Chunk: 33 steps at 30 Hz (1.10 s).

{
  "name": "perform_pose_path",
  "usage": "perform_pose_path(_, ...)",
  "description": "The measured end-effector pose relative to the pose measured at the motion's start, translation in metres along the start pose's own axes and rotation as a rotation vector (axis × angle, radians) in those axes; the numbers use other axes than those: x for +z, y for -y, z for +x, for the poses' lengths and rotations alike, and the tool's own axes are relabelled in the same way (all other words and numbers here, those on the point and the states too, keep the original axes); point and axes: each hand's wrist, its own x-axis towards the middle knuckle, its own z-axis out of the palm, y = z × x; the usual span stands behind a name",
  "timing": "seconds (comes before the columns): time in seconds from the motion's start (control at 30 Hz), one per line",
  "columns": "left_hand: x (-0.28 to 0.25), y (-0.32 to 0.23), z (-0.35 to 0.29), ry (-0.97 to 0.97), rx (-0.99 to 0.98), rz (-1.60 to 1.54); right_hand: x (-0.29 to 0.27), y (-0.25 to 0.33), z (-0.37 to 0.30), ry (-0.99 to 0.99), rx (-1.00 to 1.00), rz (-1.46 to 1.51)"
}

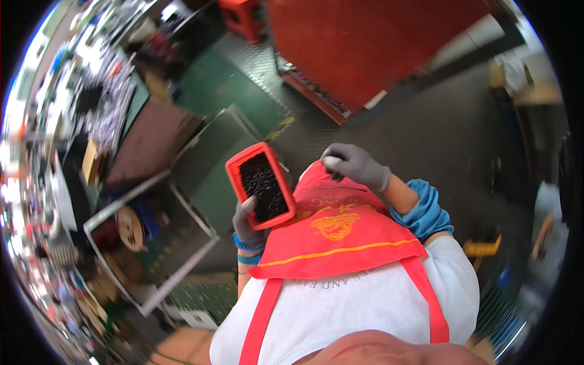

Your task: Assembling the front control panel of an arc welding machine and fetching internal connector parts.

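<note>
My left hand [246, 222], in a grey glove, grips the lower left corner of a red rectangular tray [282, 187], its thumb over the rim. Many small black pieces [261, 182] cover the bottom of this tray, too small to name. It is held tilted beside the red apron [340, 204] that I wear. In front of the apron hangs my right hand [356, 165], also gloved in grey. Its fingers are curled in, and no object shows in them. A blue sleeve cover [424, 210] is bunched on my right forearm.
A large red-topped table [365, 48] stands ahead, with a red stool [241, 18] beyond its left end. To the left are a pale metal frame [152, 298], a brown board [149, 140] and cluttered, blurred benches. Dark floor [426, 134] lies ahead right; a yellow handle [482, 247] is at right.
</note>
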Motion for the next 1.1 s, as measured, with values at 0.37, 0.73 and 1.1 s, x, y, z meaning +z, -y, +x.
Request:
perform_pose_path(0.37,-0.052,0.062,0.034,-0.318,0.195,-0.078,-0.04,0.017,0.124,0.209,-0.42,-0.373)
perform_pose_path(0.73,-0.016,-0.121,0.227,-0.201,0.356,-0.067,0.029,0.161,0.381,0.428,-0.457,-0.554)
perform_pose_path(1.1,-0.007,-0.358,0.389,-0.167,0.287,0.219,0.049,0.338,0.641,0.927,-0.357,-0.667)
